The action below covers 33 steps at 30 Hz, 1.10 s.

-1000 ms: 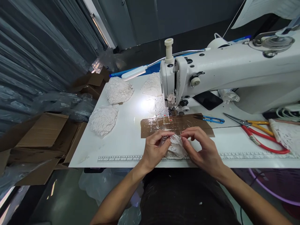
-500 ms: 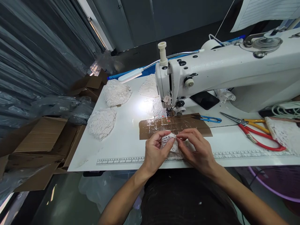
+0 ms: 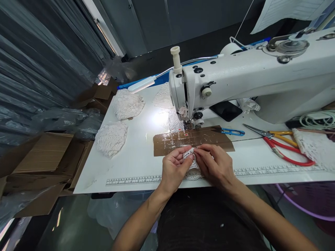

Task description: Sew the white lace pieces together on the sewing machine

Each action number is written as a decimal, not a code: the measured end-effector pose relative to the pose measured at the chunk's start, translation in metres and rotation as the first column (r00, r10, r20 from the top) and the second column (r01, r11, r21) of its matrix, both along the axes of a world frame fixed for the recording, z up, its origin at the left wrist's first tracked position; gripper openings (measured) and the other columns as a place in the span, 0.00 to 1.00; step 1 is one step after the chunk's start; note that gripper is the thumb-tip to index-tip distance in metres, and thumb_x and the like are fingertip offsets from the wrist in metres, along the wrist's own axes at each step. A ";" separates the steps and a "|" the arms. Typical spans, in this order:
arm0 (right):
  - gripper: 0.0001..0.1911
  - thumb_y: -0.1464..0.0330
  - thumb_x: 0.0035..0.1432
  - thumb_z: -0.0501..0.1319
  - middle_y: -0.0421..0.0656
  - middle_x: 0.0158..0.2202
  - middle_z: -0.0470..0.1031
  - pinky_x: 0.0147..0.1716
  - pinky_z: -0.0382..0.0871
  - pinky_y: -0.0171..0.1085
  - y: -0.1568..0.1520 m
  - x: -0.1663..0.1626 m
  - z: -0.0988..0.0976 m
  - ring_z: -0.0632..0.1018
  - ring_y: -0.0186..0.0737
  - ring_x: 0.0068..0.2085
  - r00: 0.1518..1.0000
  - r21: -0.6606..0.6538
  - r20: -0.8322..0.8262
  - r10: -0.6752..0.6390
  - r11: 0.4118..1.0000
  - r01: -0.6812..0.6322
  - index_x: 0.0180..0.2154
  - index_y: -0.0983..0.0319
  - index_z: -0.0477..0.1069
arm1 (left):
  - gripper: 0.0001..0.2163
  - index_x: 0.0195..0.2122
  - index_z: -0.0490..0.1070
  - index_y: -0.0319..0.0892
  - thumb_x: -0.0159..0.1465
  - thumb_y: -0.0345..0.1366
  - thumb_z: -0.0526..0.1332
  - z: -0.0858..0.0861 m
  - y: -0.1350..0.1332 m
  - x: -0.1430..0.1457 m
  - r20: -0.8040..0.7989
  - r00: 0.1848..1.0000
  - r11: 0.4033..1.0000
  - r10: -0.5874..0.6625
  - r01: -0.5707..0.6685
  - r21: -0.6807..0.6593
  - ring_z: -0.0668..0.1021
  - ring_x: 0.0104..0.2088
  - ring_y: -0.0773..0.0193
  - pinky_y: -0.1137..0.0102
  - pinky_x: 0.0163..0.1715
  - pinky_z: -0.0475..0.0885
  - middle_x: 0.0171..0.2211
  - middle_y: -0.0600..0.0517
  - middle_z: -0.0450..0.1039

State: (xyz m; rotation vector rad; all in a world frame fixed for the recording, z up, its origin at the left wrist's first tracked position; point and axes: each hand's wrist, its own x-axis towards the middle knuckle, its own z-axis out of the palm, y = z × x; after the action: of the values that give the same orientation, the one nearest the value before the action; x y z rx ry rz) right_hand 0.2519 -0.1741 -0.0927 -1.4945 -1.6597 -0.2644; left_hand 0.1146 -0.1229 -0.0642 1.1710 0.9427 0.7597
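Between my two hands is a small piece of white lace fabric (image 3: 188,163), held over the front edge of the sewing table. My left hand (image 3: 176,169) pinches its left side between thumb and fingers. On the opposite side, the fingertips of my right hand (image 3: 216,164) close on the lace's upper edge. The lower part of the lace hangs down over the printed ruler strip (image 3: 133,180). Just beyond my hands lies a brown plate (image 3: 170,143), in front of the needle area of the white sewing machine (image 3: 225,82). My right palm hides part of the lace.
Blue thread snips (image 3: 232,131) and large red-handled scissors (image 3: 288,150) lie to the right. White lace pieces (image 3: 111,138) rest on the left of the table. A dark phone-like slab (image 3: 226,111) sits under the machine arm. Cardboard boxes (image 3: 43,153) stand at left, a purple basket (image 3: 309,198) at lower right.
My right fingers have drawn in closer to the left hand, and the lace between them is turned slightly. The whole view has shifted a little; both hands still hold the lace.
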 end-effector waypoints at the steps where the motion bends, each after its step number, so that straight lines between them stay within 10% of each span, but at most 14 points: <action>1: 0.08 0.73 0.60 0.58 0.49 0.38 0.74 0.34 0.69 0.41 0.001 0.000 0.000 0.75 0.42 0.37 1.000 -0.002 -0.027 0.006 1.000 -0.006 0.43 0.60 0.71 | 0.18 0.47 0.74 0.38 0.56 0.37 0.69 -0.001 -0.001 0.001 0.022 1.000 1.000 0.009 -0.008 -0.030 0.80 0.37 0.65 0.72 0.39 0.76 0.38 0.47 0.79; 10: 0.08 0.65 0.66 0.53 0.46 0.38 0.73 0.40 0.70 0.40 -0.002 0.007 0.005 0.74 0.41 0.41 0.716 -0.166 -0.692 0.090 0.946 -0.279 0.38 0.60 0.69 | 0.19 0.46 0.74 0.38 0.55 0.37 0.70 -0.001 -0.003 0.002 0.004 1.000 0.999 0.007 -0.007 -0.035 0.80 0.33 0.67 0.75 0.34 0.75 0.37 0.47 0.79; 19: 0.05 0.68 0.66 0.50 0.49 0.41 0.68 0.45 0.68 0.46 -0.004 0.002 0.007 0.70 0.46 0.47 0.839 -0.176 -0.530 0.121 0.953 -0.248 0.37 0.59 0.62 | 0.15 0.45 0.74 0.39 0.59 0.38 0.66 -0.004 -0.002 0.003 -0.186 0.982 0.964 0.002 0.047 0.262 0.78 0.29 0.66 0.73 0.28 0.74 0.34 0.49 0.78; 25: 0.06 0.68 0.67 0.47 0.47 0.39 0.63 0.42 0.68 0.45 0.002 0.001 0.008 0.69 0.43 0.42 0.842 -0.205 -0.531 0.094 0.950 -0.236 0.36 0.59 0.59 | 0.10 0.45 0.72 0.44 0.63 0.33 0.60 -0.004 0.000 0.001 -0.381 0.924 0.770 0.027 0.224 0.598 0.79 0.38 0.62 0.67 0.42 0.74 0.38 0.49 0.78; 33: 0.06 0.68 0.67 0.46 0.44 0.35 0.65 0.36 0.67 0.39 0.001 0.008 0.015 0.69 0.39 0.36 0.778 -0.250 -0.609 0.155 0.893 -0.374 0.36 0.58 0.59 | 0.19 0.50 0.63 0.40 0.61 0.38 0.65 0.005 0.015 -0.011 -0.175 0.950 0.952 -0.259 0.282 0.117 0.75 0.28 0.70 0.75 0.30 0.69 0.30 0.54 0.73</action>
State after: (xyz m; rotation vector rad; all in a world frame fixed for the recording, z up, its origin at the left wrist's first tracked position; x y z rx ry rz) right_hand 0.2600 -0.1729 -0.0777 -1.3743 -1.4255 0.6397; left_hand 0.1033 -0.1083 -0.0595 1.4682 0.8436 0.5230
